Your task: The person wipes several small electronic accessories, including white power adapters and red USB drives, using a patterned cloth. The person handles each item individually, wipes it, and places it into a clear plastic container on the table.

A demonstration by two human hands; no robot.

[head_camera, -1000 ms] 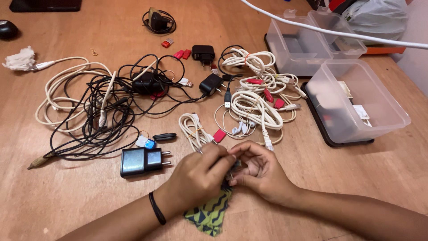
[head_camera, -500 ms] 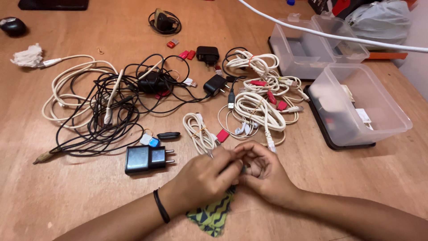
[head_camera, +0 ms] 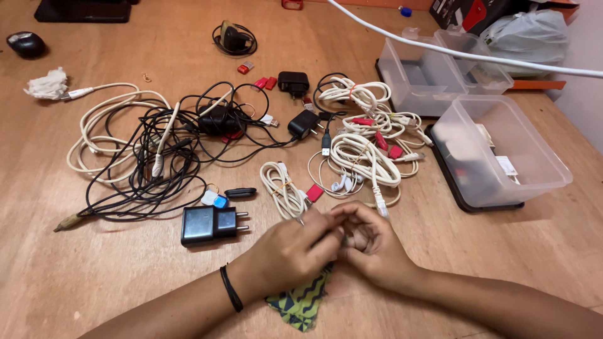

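Our left hand (head_camera: 289, 251) and right hand (head_camera: 370, 242) pinch a small, mostly hidden item together, fingers curled shut over the patterned cloth (head_camera: 300, 302) on the counter (head_camera: 94, 282), seemingly to steady it.

Bare forearms, black wristband (head_camera: 230, 288) on left

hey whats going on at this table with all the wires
A person's left hand and right hand meet over a patterned green cloth, pinching something small that the fingers hide. Beyond them on the wooden table lie a black plug adapter, a tangle of black cables, bundled white cables and clear plastic boxes.
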